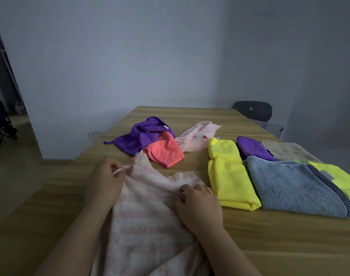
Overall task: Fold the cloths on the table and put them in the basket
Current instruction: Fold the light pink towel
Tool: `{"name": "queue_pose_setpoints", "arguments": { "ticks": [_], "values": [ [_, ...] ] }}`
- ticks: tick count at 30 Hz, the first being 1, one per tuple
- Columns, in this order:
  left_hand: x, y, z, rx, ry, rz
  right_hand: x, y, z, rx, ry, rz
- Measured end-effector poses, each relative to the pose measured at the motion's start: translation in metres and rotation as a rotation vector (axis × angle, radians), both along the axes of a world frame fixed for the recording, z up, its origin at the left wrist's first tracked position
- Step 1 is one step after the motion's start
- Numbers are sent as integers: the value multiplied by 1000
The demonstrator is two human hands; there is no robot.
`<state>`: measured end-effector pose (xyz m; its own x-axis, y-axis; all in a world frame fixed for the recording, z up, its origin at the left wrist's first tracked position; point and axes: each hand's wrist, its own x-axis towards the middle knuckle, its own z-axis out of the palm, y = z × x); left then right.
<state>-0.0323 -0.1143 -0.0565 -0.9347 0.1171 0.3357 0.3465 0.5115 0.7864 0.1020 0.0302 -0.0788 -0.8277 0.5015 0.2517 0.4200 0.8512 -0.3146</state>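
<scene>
While the left hand (105,177) is pinching a far corner of the striped pink cloth (146,220), the right hand (198,204) is gripping its bunched right edge at the bench's (279,246) near edge.

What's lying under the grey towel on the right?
A yellow cloth pokes out from beneath the right edge of the grey towel. How far it runs underneath, and whether anything else lies there, is covered.

Both hands, left hand (105,177) and right hand (197,204), pinch a pink striped cloth (148,216) on the wooden table (269,236) beside folded cloths.
</scene>
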Motion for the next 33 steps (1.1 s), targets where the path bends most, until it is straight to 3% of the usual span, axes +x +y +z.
{"name": "queue_pose_setpoints", "arguments": {
  "ticks": [3,6,11,18,21,23,27,33],
  "values": [
    [-5,1,-4,-32,-48,6,1,0,1,21,-2,-6],
    [-3,1,-14,-278,-159,-110,2,0,0,40,-17,2],
    [-2,2,-18,-723,-34,-142,1,-2,-1,40,-54,61],
    [-29,-19,-12,-1056,-165,-237,-4,0,0,54,-110,106],
    [-27,-18,3,-1219,63,-149,-7,-6,1,82,-86,161],
    [-14,-7,4,-1157,211,-176,-7,-6,0,85,-76,176],
    [10,10,-16,-1055,-75,-430,-9,-2,-5,48,-54,179],
    [-6,17,-26,-1029,-3,-413,-10,3,-6,-29,145,188]
  ]
}}
